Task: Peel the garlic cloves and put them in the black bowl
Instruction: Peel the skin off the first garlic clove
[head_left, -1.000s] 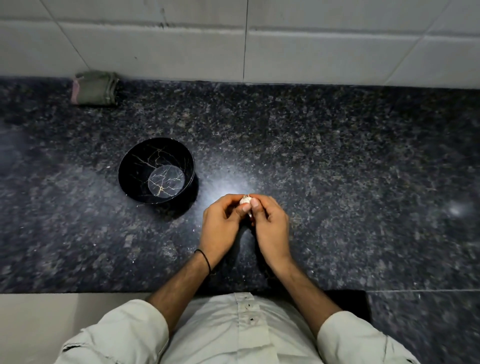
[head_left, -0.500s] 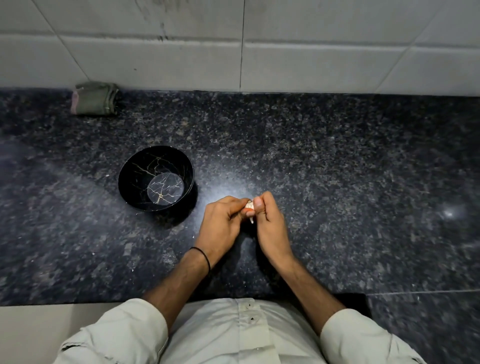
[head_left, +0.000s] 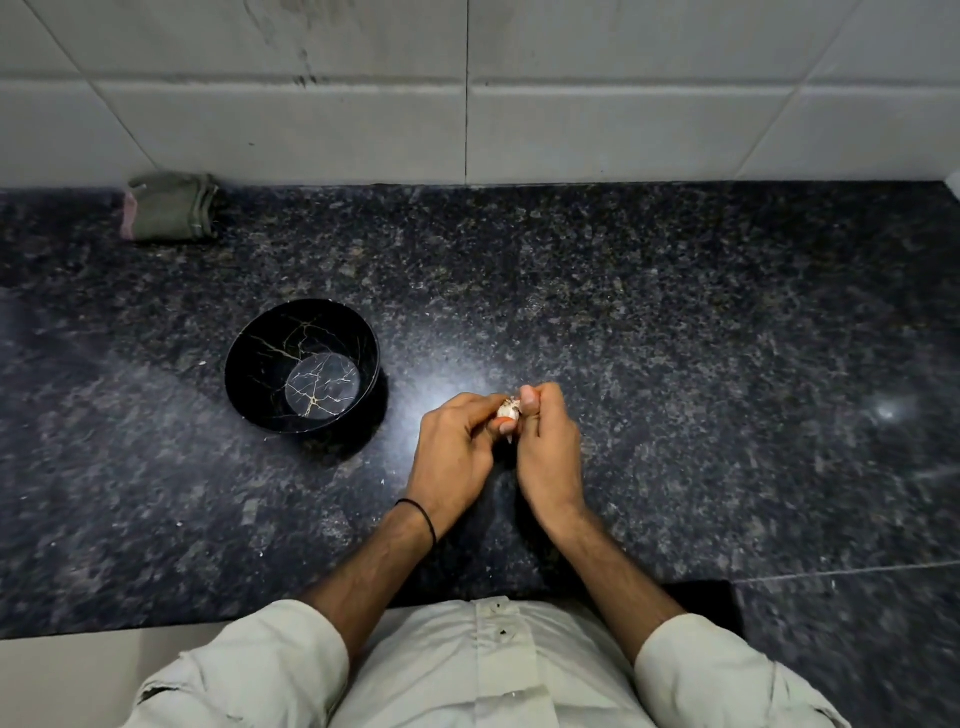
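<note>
Between the curled fingers of two hands, over the middle of the dark speckled worktop: gripping one garlic clove, whitish with a brownish tip.

Pinching the clove from its left side with the left hand and from its right side with the right hand, and pressing the right thumb tip against the clove's far end. Holding both hands close together, backs turned upward, forearms reaching in from the near edge of the worktop. Not showing whether the hands are resting on the worktop or hovering over it.

Wearing a thin black band on the left wrist and pale rolled sleeves at both elbows.

Standing upright on the worktop, near the left hand but apart from it, to the left and slightly farther back: the black bowl, showing gold crack-like veining on its inner wall and floor.

Lying scattered between bowl and hands: a few small pale flecks.

Lying at the far left, against the foot of the white tiled wall: a folded grey-green cloth with a pink edge.
</note>
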